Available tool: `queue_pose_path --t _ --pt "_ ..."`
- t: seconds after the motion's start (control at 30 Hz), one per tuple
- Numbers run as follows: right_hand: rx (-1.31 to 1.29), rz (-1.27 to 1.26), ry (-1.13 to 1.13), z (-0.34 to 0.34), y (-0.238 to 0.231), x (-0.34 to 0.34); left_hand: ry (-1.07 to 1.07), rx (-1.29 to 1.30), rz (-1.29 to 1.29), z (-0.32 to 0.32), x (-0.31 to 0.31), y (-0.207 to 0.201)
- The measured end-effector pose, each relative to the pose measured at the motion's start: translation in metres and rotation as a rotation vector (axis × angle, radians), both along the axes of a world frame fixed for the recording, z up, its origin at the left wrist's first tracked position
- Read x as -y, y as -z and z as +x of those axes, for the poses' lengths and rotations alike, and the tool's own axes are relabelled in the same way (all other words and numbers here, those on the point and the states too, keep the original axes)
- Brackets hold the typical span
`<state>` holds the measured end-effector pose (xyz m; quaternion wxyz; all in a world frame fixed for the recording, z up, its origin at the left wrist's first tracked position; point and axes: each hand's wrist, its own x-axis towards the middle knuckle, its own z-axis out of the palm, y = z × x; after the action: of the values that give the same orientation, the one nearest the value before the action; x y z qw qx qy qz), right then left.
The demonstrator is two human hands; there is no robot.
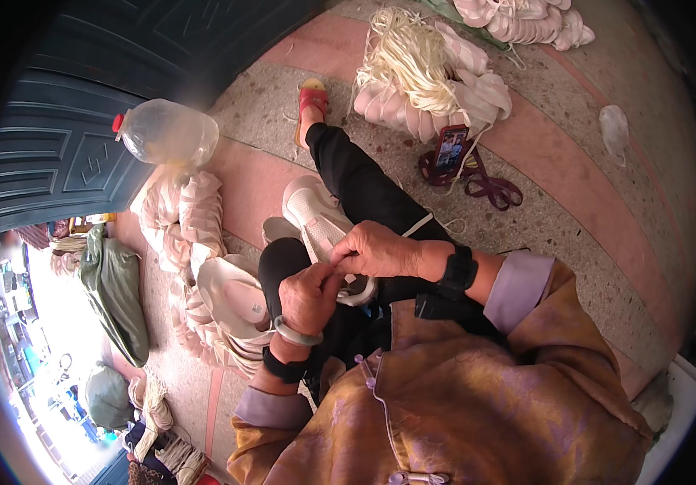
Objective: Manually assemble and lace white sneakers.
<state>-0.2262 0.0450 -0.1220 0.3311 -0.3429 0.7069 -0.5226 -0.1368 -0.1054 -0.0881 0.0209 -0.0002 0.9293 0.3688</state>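
Over my lap, both hands meet with their fingertips pinched close together. My left hand (307, 299) is closed, thumb and fingers pressed together. My right hand (376, 249) is also closed, its fingertips touching those of the left. Whatever is between the fingers is hidden or too small to make out. Under the hands lies a pale knit shoe (316, 217), toe pointing away, its opening partly covered by my fingers. A thin white lace (419, 224) crosses my right leg. Another pale shoe part (277, 229) shows beside the knit shoe.
Left of my knee are piled pale shoe uppers (239, 295). A clear jug (166, 133) with a red cap stands by the blue-grey door (65, 141). Ahead, cream laces (413, 61) lie on bundled uppers (396, 109), near a propped phone (451, 149). A green sack (113, 295) lies left.
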Motion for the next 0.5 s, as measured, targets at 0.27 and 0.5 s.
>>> queue_pose_path --t 0.27,0.5 --pt "-0.033 0.025 -0.007 -0.002 0.004 0.007 0.006 -0.031 -0.019 -0.001 0.006 0.007" --pt "-0.124 -0.046 0.062 -0.002 0.014 0.013 -0.065 -0.036 0.076 -0.001 0.008 0.009"
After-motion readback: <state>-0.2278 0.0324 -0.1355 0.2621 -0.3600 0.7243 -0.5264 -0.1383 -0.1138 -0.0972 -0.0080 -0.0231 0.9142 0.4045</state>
